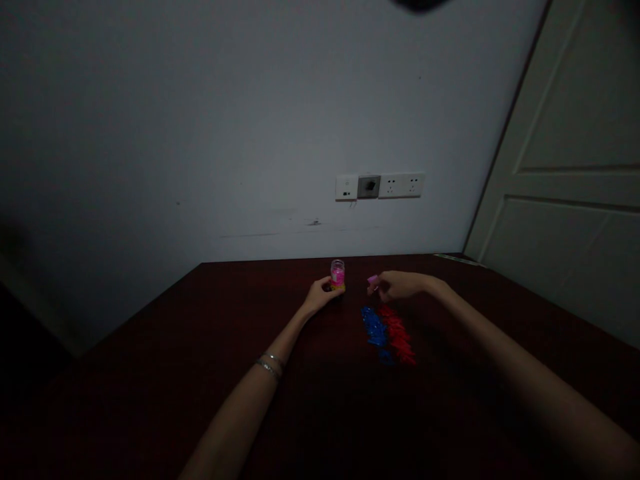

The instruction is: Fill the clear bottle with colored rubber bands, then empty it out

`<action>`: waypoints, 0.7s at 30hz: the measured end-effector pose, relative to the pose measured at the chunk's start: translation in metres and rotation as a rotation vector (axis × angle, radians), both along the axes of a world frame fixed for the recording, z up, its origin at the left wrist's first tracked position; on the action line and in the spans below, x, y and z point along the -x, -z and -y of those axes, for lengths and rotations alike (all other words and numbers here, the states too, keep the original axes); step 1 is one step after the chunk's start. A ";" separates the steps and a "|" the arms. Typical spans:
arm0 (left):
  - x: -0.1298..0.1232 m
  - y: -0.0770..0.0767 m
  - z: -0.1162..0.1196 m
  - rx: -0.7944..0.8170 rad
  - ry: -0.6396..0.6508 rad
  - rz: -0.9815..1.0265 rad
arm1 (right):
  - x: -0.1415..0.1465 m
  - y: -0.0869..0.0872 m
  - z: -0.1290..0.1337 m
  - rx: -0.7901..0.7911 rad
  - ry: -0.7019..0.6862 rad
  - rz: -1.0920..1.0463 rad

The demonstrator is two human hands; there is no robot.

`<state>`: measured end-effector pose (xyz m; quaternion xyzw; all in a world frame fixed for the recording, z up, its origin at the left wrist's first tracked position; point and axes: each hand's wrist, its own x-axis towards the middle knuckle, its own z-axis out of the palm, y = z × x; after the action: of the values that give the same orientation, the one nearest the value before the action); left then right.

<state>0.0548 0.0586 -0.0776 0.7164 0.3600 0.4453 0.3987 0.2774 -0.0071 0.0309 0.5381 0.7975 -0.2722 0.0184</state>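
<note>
My left hand (323,295) is closed around the lower part of a small clear jar (338,265). The jar stands upright without a lid on its mouth, with pink contents above yellow ones. To the right, my right hand (393,285) pinches a small pink object (373,281); its exact kind is too dark and small to make out. Just below that hand lie a row of shiny blue pieces (375,327) and, beside it, a row of red pieces (399,335). Single pieces in the rows are hard to tell apart.
A dark reddish table (240,300) reaches back to a pale wall (225,133). Sockets and switches (400,185) are set in the wall above it. A panelled door (565,180) is at the right, and a thin strip (460,260) lies near the table's back right corner.
</note>
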 end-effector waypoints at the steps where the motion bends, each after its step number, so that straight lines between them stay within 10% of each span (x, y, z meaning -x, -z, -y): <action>1: -0.003 0.000 -0.001 -0.006 -0.001 -0.003 | -0.004 0.010 0.001 -0.030 -0.002 -0.001; 12: -0.031 0.001 -0.018 -0.045 0.014 -0.028 | -0.001 0.078 -0.004 -0.344 -0.022 -0.136; 21: -0.041 0.004 -0.024 -0.071 0.081 -0.106 | -0.007 0.090 0.003 -0.489 -0.017 -0.151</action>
<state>0.0962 0.0823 -0.0817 0.7665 0.3354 0.4028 0.3711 0.2841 -0.0106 -0.0591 0.4978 0.8433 -0.1107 -0.1697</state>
